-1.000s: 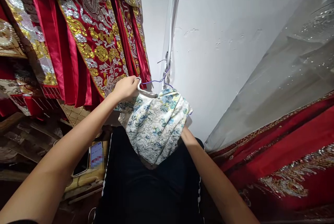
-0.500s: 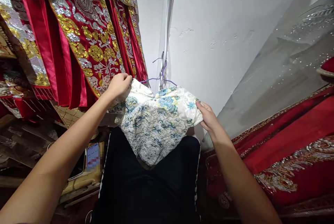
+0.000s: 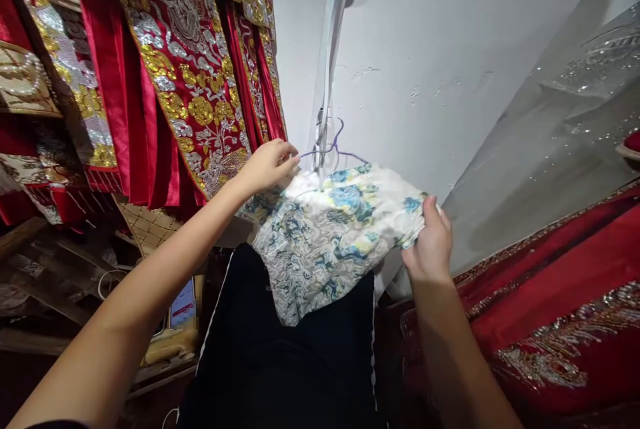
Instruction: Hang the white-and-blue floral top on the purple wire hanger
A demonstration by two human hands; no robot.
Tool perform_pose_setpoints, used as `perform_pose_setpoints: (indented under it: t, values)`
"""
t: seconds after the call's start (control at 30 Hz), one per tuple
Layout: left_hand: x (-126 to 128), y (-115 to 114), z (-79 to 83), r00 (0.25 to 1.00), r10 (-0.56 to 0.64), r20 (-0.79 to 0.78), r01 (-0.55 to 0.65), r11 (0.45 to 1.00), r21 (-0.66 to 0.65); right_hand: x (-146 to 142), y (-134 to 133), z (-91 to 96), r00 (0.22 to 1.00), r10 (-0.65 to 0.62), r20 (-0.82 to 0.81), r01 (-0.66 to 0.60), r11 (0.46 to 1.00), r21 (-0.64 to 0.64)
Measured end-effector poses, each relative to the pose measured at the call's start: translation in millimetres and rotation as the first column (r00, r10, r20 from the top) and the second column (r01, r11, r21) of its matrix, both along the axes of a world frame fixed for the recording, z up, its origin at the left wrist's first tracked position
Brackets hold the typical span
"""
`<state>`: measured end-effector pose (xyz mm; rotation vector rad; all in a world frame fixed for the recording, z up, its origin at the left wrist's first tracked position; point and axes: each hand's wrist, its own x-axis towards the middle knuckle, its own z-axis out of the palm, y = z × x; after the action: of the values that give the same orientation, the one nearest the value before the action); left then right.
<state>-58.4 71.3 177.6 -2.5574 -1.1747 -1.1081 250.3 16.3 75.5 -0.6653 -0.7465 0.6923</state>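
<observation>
Above your right hand (image 3: 431, 239), open room runs up along the scuffed white wall (image 3: 410, 129). The thin purple wire hanger (image 3: 335, 144) stands between it and your left hand (image 3: 273, 163). Red satin panels with gold-and-silver embroidery (image 3: 200, 109) crowd your left; a translucent, glitter-flecked sheet (image 3: 530, 149) slants across your right.

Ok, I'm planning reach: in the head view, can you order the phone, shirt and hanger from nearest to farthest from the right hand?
From the right hand:
1. Shirt: held by its edge.
2. Hanger: ahead, to the left.
3. Phone: far left, low in the picture.
</observation>
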Motion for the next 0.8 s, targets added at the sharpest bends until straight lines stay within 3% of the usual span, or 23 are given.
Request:
perform_pose_setpoints:
  t: [0.13,0.23,0.33,0.47,0.57,0.67,0.73,0.8]
  values:
    - [8.9,3.4,-12.1,1.000,-0.018,-0.022,0.017,0.999,-0.036,-16.3,-7.5,-10.6,0.999,-0.046,0.004,0.046,0.999,0.003]
    - [12.1,-0.4,-14.3,1.000,0.007,0.028,-0.009,0.999,0.052,-12.9,1.5,-15.1,0.999,-0.052,0.010,0.052,0.999,0.004]
    - [14.2,-13.5,-11.9,0.996,-0.003,0.092,-0.008,0.993,0.120,-7.4,11.0,-20.3,1.000,0.011,0.004,-0.011,1.000,-0.007]
    - [15.9,-31.0,-11.7,0.993,-0.034,0.110,0.024,0.995,0.097,-6.6,21.0,-27.0,0.989,0.139,-0.051,-0.142,0.988,-0.058]
    - [14.5,-34.2,-17.4,0.993,-0.059,0.101,0.051,0.996,0.078,-5.6,25.7,-27.0,0.985,0.136,-0.109,-0.145,0.986,-0.078]
    - [14.1,-32.7,-24.7,0.986,-0.069,0.150,0.063,0.997,0.039,-5.3,16.9,-22.8,0.992,0.060,-0.112,-0.065,0.997,-0.048]
    - [18.0,-34.0,-27.5,0.963,-0.096,0.252,0.112,0.992,-0.052,-9.2,-0.5,-21.7,0.992,-0.082,-0.093,0.082,0.997,-0.005]
    - [25.5,-39.7,-27.2,0.899,-0.137,0.415,0.253,0.938,-0.237,-16.9,-25.8,-24.9,0.960,-0.280,-0.027,0.281,0.960,0.023]
